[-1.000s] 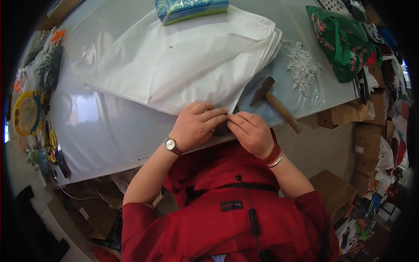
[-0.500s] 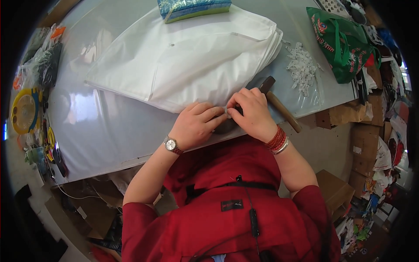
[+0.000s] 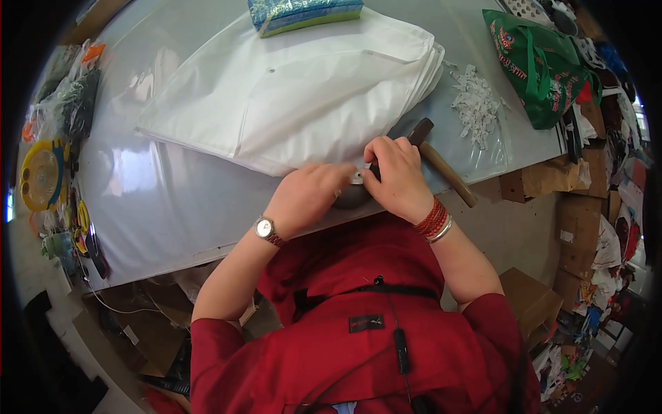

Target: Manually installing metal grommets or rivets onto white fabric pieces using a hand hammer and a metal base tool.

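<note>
My left hand (image 3: 308,196) is at the near edge of a folded stack of white fabric sheets (image 3: 289,103). Its fingertips are smeared by motion, so its grip does not show. My right hand (image 3: 398,178) is closed by thumb and curled fingers around something dark, mostly hidden in the fingers. Between the hands, a small whitish tab with a tiny ring or hole (image 3: 358,177) shows at the fabric's edge. Under it lies a dark rounded object (image 3: 352,196), partly covered by my hands. A hammer (image 3: 447,172) with a wooden handle rests just right of my right hand.
A pile of small white pieces (image 3: 477,110) lies right of the fabric. A blue-green soft package (image 3: 307,15) sits on the fabric's far side. A green bag (image 3: 534,72) stands at the table's right. Yellow tape (image 3: 43,176) and scissors (image 3: 86,238) are at the left edge.
My left hand has shifted slightly left, its fingertips parting from the right hand's. The small tab and more of the dark rounded object now show between the hands. The right hand stays almost in place.
</note>
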`<control>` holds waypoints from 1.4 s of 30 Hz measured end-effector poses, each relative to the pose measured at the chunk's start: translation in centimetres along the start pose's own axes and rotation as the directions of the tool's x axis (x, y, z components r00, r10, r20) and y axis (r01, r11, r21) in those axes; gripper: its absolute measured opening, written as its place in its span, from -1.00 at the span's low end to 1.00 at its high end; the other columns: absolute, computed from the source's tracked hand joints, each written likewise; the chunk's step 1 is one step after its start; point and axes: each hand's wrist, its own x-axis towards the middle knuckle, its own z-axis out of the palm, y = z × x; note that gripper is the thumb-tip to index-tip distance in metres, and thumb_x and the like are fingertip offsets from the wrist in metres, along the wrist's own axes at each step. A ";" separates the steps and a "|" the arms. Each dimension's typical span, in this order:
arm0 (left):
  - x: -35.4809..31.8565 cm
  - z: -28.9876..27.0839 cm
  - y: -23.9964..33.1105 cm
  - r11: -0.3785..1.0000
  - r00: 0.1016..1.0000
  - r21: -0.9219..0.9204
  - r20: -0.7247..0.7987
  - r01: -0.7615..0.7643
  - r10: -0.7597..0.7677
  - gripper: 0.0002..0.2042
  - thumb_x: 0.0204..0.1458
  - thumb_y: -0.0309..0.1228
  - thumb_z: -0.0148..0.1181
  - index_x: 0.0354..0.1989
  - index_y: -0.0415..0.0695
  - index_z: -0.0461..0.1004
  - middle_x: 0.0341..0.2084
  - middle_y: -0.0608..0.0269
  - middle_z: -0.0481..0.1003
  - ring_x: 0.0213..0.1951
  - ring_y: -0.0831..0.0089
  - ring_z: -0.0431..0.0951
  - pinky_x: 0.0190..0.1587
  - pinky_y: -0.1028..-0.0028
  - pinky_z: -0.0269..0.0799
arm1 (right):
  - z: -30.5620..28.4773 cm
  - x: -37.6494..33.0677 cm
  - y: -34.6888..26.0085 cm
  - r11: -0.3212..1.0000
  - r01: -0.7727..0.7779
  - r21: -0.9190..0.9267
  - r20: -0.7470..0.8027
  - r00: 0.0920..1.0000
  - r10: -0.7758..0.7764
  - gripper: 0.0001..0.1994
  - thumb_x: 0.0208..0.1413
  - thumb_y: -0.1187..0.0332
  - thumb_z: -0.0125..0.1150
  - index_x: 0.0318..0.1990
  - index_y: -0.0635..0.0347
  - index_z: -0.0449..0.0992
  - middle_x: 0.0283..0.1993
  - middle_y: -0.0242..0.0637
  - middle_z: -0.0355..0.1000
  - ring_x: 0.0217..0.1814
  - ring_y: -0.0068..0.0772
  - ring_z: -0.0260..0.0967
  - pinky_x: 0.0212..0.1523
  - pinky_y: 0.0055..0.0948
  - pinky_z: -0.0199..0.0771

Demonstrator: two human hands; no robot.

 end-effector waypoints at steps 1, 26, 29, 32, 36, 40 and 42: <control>0.3 -0.1 1.2 0.955 0.961 -0.120 -0.021 0.271 -0.275 -0.69 0.10 -0.47 0.28 0.05 -0.09 0.59 0.01 0.28 0.58 -0.02 0.20 0.57 -0.01 0.26 0.53 | 0.1 -0.1 0.0 1.000 0.005 -0.015 -0.021 1.000 -0.005 -0.77 0.03 0.40 0.34 -0.17 0.05 0.45 -0.23 -0.40 0.42 -0.07 -0.21 0.30 -0.02 -0.22 0.22; 1.6 3.7 2.1 1.000 0.974 0.015 -0.225 0.016 -0.012 -0.81 0.19 -0.37 0.26 -0.03 0.03 0.53 -0.34 0.24 0.64 -0.33 0.19 0.65 -0.35 0.24 0.54 | -4.7 -6.4 7.6 0.951 -0.168 -0.258 -0.271 0.958 0.095 -0.75 0.28 0.31 0.28 0.04 0.16 0.49 -0.02 -0.13 0.47 0.00 -0.01 0.40 0.07 -0.12 0.39; 1.3 4.0 1.8 1.000 0.972 -0.002 -0.235 -0.017 0.016 -0.81 0.19 -0.37 0.27 -0.03 0.03 0.53 -0.32 0.24 0.64 -0.32 0.19 0.65 -0.35 0.24 0.54 | -5.8 -8.6 7.2 0.899 -0.337 -0.278 -0.186 0.938 0.294 -0.76 0.33 0.29 0.24 0.05 0.18 0.49 -0.06 -0.15 0.51 -0.11 0.03 0.44 -0.01 -0.12 0.43; 0.6 4.0 1.4 0.999 0.969 -0.026 -0.245 -0.037 0.030 -0.81 0.20 -0.37 0.27 -0.04 0.04 0.53 -0.31 0.25 0.64 -0.32 0.19 0.65 -0.35 0.24 0.54 | -8.8 -9.8 2.5 0.881 -0.474 0.019 -0.046 0.879 0.474 -0.78 0.37 0.30 0.19 0.05 0.20 0.50 -0.15 -0.16 0.55 -0.22 0.06 0.47 -0.12 -0.12 0.47; -0.4 3.6 1.1 0.998 0.968 -0.050 -0.249 -0.037 0.024 -0.83 0.22 -0.36 0.25 -0.04 0.03 0.54 -0.29 0.24 0.65 -0.32 0.17 0.65 -0.34 0.24 0.54 | -9.8 -9.3 -4.3 0.985 -0.081 0.155 -0.253 0.960 0.119 -0.80 0.44 0.31 0.08 0.03 0.21 0.50 -0.38 -0.10 0.52 -0.42 0.05 0.47 -0.37 -0.14 0.45; -1.1 3.4 1.4 0.989 0.964 -0.126 -0.242 0.078 -0.107 -0.86 0.27 -0.36 0.22 -0.04 -0.02 0.53 -0.27 0.20 0.65 -0.32 0.15 0.65 -0.32 0.24 0.54 | -8.7 -8.6 -6.0 0.996 0.085 -0.032 -0.232 0.968 -0.090 -0.80 0.46 0.31 0.04 0.03 0.21 0.50 -0.46 -0.05 0.46 -0.47 0.08 0.45 -0.45 -0.14 0.42; -1.2 3.4 1.6 0.908 0.915 -0.307 -0.193 0.287 -0.354 -0.85 0.30 -0.37 0.19 -0.04 -0.10 0.51 -0.25 0.14 0.65 -0.33 0.12 0.64 -0.31 0.24 0.54 | -7.5 -8.8 -5.4 0.996 -0.081 0.048 -0.081 0.993 0.085 -0.80 0.46 0.30 0.06 0.03 0.20 0.51 -0.46 -0.04 0.45 -0.46 0.13 0.44 -0.45 -0.12 0.42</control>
